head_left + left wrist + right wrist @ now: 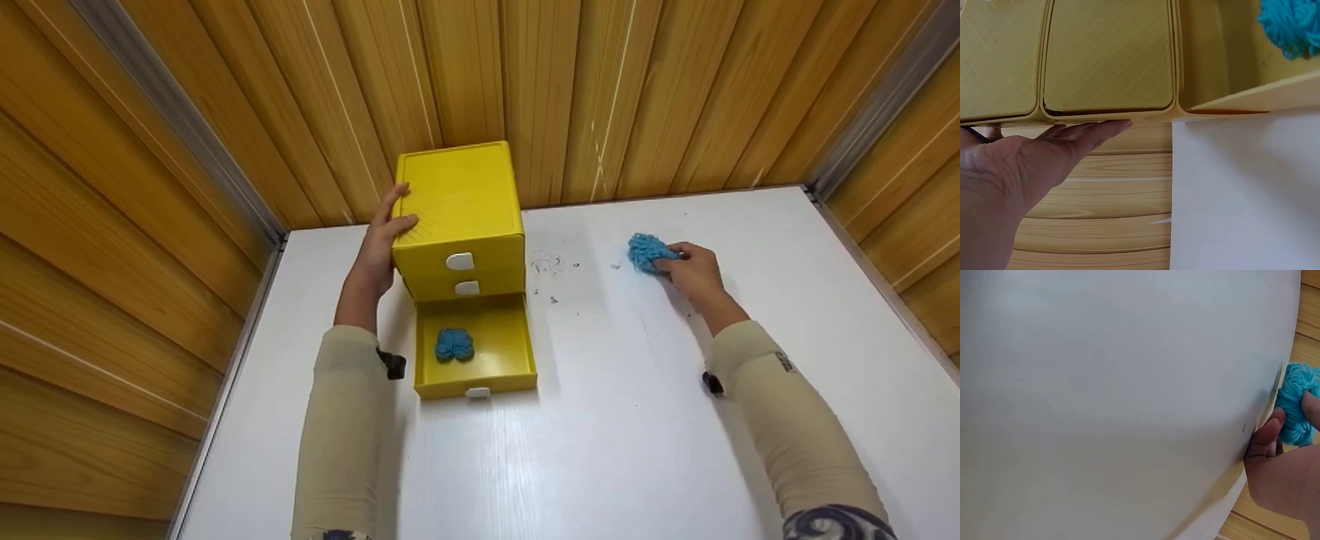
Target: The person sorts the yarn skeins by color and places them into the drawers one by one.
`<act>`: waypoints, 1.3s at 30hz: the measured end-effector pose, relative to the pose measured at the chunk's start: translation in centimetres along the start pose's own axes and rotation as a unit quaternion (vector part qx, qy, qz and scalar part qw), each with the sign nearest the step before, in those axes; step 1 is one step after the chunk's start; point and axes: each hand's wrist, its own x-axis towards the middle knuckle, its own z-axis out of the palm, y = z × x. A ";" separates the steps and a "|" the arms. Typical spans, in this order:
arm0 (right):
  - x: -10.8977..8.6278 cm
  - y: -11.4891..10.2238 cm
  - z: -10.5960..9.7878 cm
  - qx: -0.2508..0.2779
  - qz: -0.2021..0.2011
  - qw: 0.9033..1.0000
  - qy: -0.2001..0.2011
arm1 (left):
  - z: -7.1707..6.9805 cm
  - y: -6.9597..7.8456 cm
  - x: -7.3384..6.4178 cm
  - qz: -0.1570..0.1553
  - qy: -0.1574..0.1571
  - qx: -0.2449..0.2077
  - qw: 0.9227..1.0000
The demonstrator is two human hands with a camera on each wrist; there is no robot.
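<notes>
A yellow drawer unit [459,196] stands near the back wall, its bottom drawer [506,352] pulled out toward the front. Inside that drawer lies a blue yarn bundle [454,345], drawn in at its middle. My left hand [375,251] rests against the unit's left side, with the thumb and a finger over the top edge; in the left wrist view its fingers lie fairly straight along the side. Over on the right, my right hand [696,271] pinches a second blue yarn bundle [646,253] between thumb and fingers. The right wrist view shows the looped strands of this yarn [1296,405].
Two upper drawers with white handles [460,261] are closed. Small dark specks [553,264] are scattered on the white table [600,450] between the unit and my right hand. Wood-look panels [540,90] wall the table at the back and sides.
</notes>
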 end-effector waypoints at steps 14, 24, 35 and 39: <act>-2.6 -0.9 0.4 -0.024 -0.034 0.999 -0.002 | 0.0 -0.1 -0.1 0.006 -0.006 -0.006 1.000; -5.8 -2.1 1.1 -0.022 -0.082 0.996 -0.015 | 0.0 0.0 -0.1 0.007 -0.008 -0.003 1.000; -9.5 -2.5 2.8 0.002 -0.120 0.992 -0.039 | -0.1 0.1 -0.2 0.001 -0.004 -0.006 1.000; -10.5 -2.3 3.3 0.003 -0.125 0.991 -0.047 | -0.1 0.1 -0.2 0.001 -0.002 -0.004 1.000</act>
